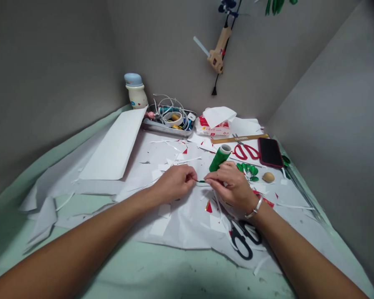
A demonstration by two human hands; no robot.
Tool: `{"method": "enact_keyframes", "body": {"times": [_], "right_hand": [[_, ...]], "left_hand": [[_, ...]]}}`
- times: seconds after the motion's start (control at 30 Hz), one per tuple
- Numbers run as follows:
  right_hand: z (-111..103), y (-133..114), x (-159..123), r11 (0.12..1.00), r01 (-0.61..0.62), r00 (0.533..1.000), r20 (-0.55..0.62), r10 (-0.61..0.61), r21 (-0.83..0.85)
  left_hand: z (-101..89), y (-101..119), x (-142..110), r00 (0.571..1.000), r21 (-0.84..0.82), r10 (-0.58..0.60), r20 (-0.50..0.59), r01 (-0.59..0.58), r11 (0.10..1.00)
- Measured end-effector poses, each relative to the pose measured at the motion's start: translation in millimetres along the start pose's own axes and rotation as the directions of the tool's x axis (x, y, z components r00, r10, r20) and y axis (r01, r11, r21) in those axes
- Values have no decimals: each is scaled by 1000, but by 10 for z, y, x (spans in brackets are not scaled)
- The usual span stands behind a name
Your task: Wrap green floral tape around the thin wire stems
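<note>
Head view: pinching away over white paper
Left hand: clamping one end of a green strip
Right hand: gripping the other end, really close
Nearby: green spool sitting just behind right hand

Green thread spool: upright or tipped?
Tipped: the green thread spool leans at a slant, its pale end up, its lower end behind the right hand.

Only a narrow gap parts the left hand and right hand. A green spool blocks the way forward; black scissors lie nearer the body on the right.
</note>
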State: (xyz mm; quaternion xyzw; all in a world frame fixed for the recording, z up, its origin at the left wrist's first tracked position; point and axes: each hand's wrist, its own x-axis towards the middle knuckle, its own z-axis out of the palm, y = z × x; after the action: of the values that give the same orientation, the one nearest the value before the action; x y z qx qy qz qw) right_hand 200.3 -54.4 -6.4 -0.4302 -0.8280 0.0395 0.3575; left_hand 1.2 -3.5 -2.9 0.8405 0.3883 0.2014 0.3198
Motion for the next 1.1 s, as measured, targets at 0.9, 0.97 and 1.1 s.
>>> {"method": "enact_keyframes", "body": {"times": [0.9, 0.97, 1.1], "right_hand": [[73, 203, -19, 990, -119, 990, -65, 125, 77], [97, 248, -22, 981, -154, 986, -44, 160, 121], [157, 249, -46, 985, -130, 991, 43, 125, 117]], "left_hand": [[7, 71, -26, 990, -131, 77, 122, -61, 990], [-20, 92, -25, 981, -250, 76, 181, -29, 968], [-69, 98, 1, 985, -433, 43, 166, 34, 901]]}}
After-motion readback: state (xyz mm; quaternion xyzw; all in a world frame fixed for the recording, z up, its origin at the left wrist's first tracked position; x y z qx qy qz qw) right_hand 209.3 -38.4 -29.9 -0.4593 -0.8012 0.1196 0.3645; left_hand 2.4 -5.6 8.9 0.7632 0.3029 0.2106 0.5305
